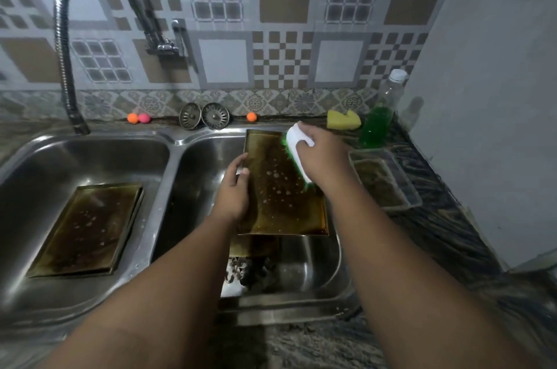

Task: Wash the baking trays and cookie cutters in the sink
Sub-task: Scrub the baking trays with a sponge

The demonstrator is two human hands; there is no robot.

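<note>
A dark, stained baking tray with soap bubbles on it is tilted over the right sink basin. My left hand grips its left edge. My right hand holds a white scrubbing brush with green bristles, pressed against the tray's upper right part. A second stained tray lies flat in the left basin. Under the held tray, small shapes that may be cookie cutters lie at the bottom of the right basin, partly hidden.
A flexible tap arches over the left basin. On the counter at right stand a bottle of green dish soap, a yellow sponge and a clear tray. Two sink strainers and small orange and pink balls line the back ledge.
</note>
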